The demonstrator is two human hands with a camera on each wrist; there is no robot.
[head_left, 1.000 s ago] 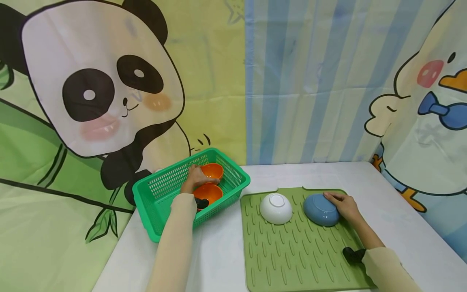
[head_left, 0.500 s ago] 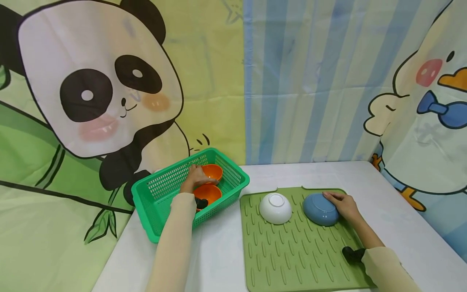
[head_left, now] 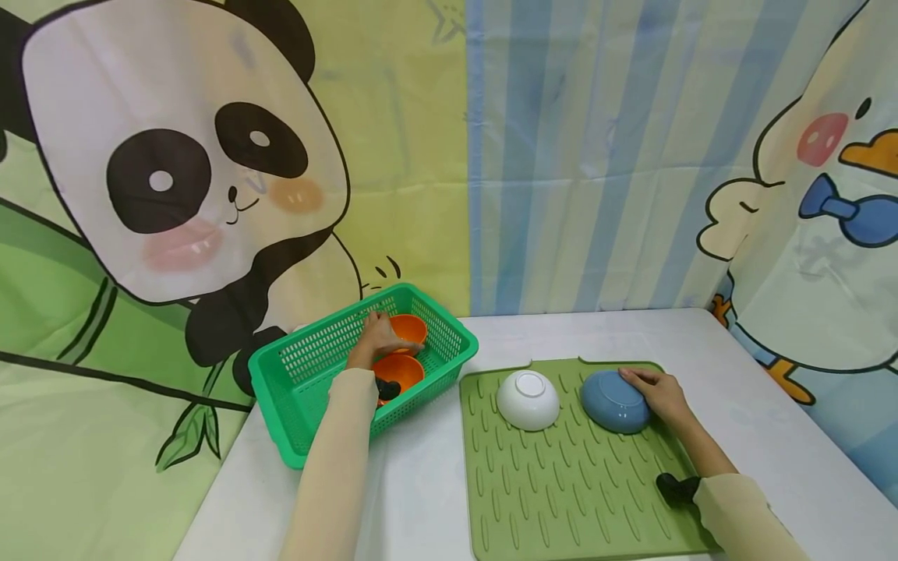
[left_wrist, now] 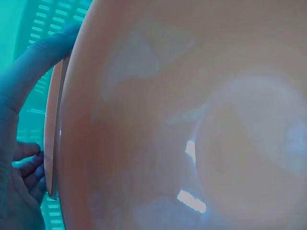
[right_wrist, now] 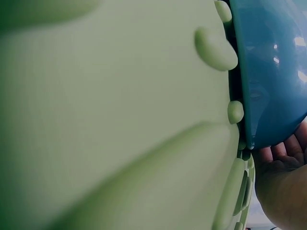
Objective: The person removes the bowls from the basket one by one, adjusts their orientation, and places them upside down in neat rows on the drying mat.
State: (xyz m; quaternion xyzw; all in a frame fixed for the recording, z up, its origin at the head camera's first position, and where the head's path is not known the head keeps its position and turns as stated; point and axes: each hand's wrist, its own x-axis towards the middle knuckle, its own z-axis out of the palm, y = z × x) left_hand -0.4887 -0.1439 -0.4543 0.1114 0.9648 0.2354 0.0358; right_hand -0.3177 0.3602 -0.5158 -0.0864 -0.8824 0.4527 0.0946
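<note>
In the green basket (head_left: 302, 413) sit two orange bowls with their open sides up. My left hand (head_left: 379, 339) holds the far orange bowl (head_left: 410, 330) by its side, thumb toward the right. The near orange bowl (head_left: 407, 370) fills most of the left wrist view, partly behind the wrist in the head view. On the green ridged mat (head_left: 547, 499), my right hand (head_left: 659, 393) grips an upside-down blue bowl (head_left: 613, 401) at its right side. In the right wrist view, the fingers (right_wrist: 292, 146) curl against the blue bowl's wall.
An upside-down white bowl (head_left: 528, 400) rests on the mat, left of the blue one. Basket and mat stand on a white table (head_left: 421, 483). Behind the table hangs a curtain (head_left: 561, 156) printed with a panda and a duck.
The head view shifts slightly, so the scene slides a little to the left. Both hands keep their places on the bowls.
</note>
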